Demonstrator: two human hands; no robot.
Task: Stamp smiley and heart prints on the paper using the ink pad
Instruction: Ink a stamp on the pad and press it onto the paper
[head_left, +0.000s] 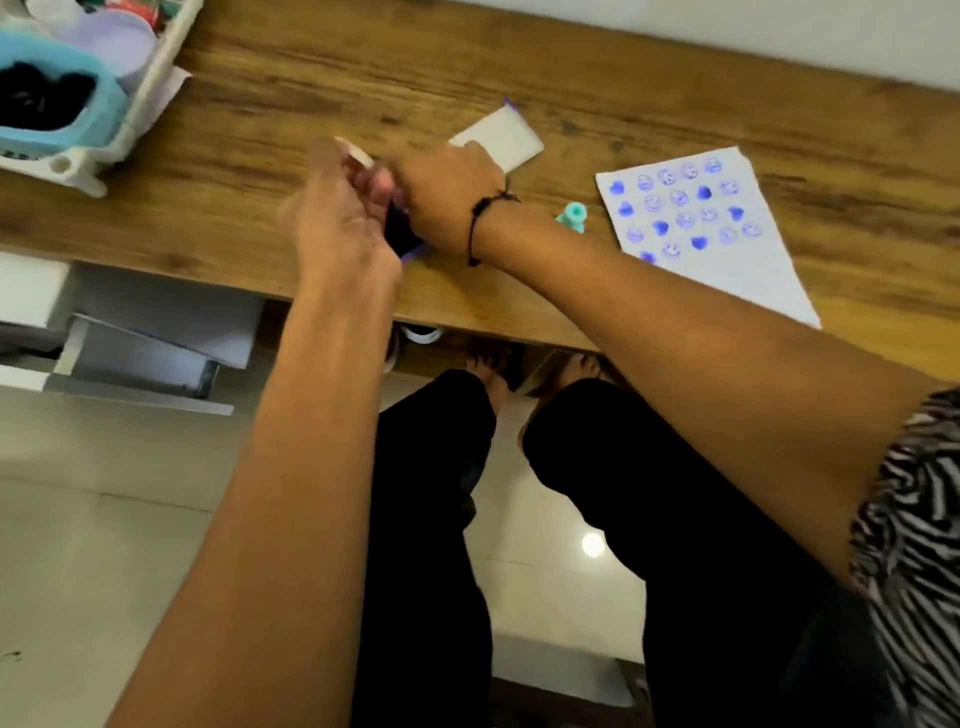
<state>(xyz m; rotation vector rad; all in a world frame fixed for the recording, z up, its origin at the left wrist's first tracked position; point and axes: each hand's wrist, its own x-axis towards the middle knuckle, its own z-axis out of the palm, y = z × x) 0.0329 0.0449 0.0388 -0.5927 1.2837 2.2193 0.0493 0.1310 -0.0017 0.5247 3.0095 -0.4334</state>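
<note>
A wood-grain tabletop (571, 78) stands against a pale wall, with glossy light floor tiles below. No writing can be read. The white paper (727, 260), at the right, carries rows of blue smiley and heart prints. A teal stamp (572, 215) stands just left of it. The dark ink pad (402, 234) lies between both hands near the front edge. The left hand (332, 223) is blurred, its fingers curled round a pale object; the right hand (447, 197) grips the pad. A white lid (506, 136) lies behind it.
</note>
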